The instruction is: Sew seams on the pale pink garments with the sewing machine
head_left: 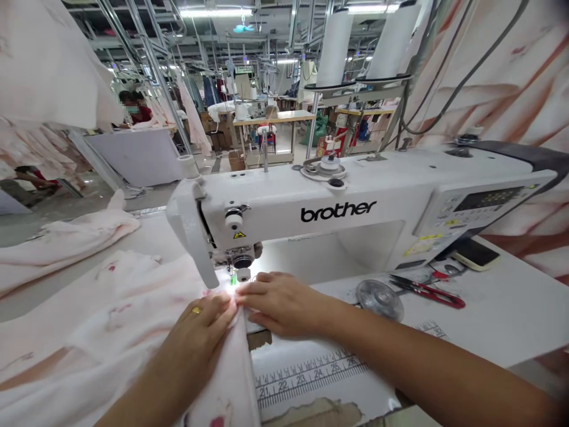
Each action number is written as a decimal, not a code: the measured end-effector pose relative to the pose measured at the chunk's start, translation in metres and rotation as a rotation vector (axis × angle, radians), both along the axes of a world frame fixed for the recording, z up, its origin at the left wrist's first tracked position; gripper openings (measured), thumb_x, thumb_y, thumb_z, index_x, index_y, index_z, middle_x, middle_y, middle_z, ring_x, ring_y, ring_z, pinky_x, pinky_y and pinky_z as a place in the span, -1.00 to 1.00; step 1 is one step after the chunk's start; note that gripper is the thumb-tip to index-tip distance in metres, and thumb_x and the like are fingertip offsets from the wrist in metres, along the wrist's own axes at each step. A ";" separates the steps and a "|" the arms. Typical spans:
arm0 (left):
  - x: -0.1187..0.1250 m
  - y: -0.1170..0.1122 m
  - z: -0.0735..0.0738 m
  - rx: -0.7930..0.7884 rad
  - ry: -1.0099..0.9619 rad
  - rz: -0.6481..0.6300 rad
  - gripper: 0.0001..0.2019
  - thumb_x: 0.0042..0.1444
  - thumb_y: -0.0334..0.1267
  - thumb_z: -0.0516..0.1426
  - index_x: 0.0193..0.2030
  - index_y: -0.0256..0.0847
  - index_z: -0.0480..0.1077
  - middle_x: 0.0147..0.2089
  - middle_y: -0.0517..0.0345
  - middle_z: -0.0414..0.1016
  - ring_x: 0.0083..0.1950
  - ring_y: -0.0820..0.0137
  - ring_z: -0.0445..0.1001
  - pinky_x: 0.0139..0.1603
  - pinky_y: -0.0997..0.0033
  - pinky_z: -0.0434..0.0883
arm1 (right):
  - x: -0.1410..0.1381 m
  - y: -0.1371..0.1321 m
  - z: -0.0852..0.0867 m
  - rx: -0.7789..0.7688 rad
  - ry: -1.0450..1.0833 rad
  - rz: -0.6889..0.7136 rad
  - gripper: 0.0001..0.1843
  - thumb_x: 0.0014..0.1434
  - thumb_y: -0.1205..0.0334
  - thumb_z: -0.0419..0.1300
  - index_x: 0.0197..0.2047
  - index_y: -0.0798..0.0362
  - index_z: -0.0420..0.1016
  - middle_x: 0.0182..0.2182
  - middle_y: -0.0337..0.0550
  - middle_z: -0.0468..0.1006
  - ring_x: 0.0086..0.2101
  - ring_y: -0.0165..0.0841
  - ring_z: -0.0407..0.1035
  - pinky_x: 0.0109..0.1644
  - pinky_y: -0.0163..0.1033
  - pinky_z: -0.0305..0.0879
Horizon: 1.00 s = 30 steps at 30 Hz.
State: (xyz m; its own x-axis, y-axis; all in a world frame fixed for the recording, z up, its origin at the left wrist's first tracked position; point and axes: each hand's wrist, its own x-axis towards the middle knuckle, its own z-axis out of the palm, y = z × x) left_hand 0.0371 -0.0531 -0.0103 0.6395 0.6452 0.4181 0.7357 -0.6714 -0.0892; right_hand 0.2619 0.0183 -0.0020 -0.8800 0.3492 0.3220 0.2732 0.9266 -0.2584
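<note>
Pale pink fabric with a red floral print [133, 320] lies on the bed of a white sewing machine [275, 201], its edge running under the lit needle area. My left hand [202, 326], with a gold ring on one finger, rests on the fabric just in front of the presser foot, fingers closed together on the cloth. From the right, my right hand [284, 305] meets it, its fingertips gripping the fabric edge beside the needle and its thumb bent below. The fingertips of both hands nearly touch. Glare hides the stitch line.
Right of my forearm lie a clear round dish [380, 299], red-handled thread snips [429, 290] and a phone [475, 254]. A ruler strip [311, 376] marks the table front. Thread cones [335, 47] stand above. More fabric [66, 237] is at left; another person sits farther back.
</note>
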 end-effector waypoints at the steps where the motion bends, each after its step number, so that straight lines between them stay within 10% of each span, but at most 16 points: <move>1: -0.001 0.000 -0.001 -0.012 0.008 0.001 -0.69 0.25 -0.46 -0.03 0.07 -0.32 0.39 0.05 -0.04 0.49 0.04 0.23 0.44 0.10 0.19 0.36 | 0.000 0.000 -0.001 -0.005 -0.015 -0.002 -0.73 0.36 0.30 0.23 0.10 0.12 0.41 0.08 -0.11 0.44 -0.03 -0.25 0.29 0.12 -0.17 0.24; 14: -0.009 0.032 -0.002 -0.197 0.030 0.098 -0.67 0.20 -0.52 -0.06 -0.05 -0.25 0.46 -0.03 -0.06 0.56 0.00 0.17 0.51 -0.04 0.12 0.49 | -0.004 0.000 -0.006 -0.022 -0.058 -0.159 -0.57 0.35 0.08 0.27 0.18 0.06 0.33 0.06 -0.08 0.41 0.03 -0.20 0.20 0.13 -0.10 0.15; 21: -0.011 0.028 0.008 -0.246 0.044 0.104 -0.64 0.28 -0.40 -0.05 0.14 -0.17 0.39 0.13 0.01 0.50 0.19 0.19 0.42 0.20 0.06 0.32 | -0.007 -0.002 0.001 -0.054 -0.017 -0.212 -0.77 0.34 0.25 0.28 0.04 0.11 0.48 -0.09 -0.09 0.51 -0.05 -0.19 0.28 0.11 -0.10 0.18; 26: -0.018 -0.017 0.012 -0.147 0.048 0.232 -0.48 0.29 -0.24 -0.04 0.39 -0.09 0.07 0.40 0.04 0.20 0.44 0.12 0.08 0.33 -0.07 0.09 | 0.016 -0.067 0.025 -0.316 0.164 -0.186 -0.81 0.40 0.17 0.20 -0.02 0.08 0.52 -0.23 -0.15 0.55 -0.20 -0.28 0.40 -0.11 -0.24 0.29; 30: -0.026 -0.058 -0.005 -0.098 -0.053 0.394 -0.28 0.28 -0.02 -0.01 0.48 -0.15 -0.21 0.46 -0.09 0.05 0.45 0.09 0.04 0.33 -0.10 0.10 | 0.048 -0.140 0.000 -0.316 0.350 -0.068 -0.63 0.52 0.09 -0.03 -0.15 0.08 0.52 -0.41 -0.17 0.55 -0.39 -0.34 0.42 -0.26 -0.26 0.29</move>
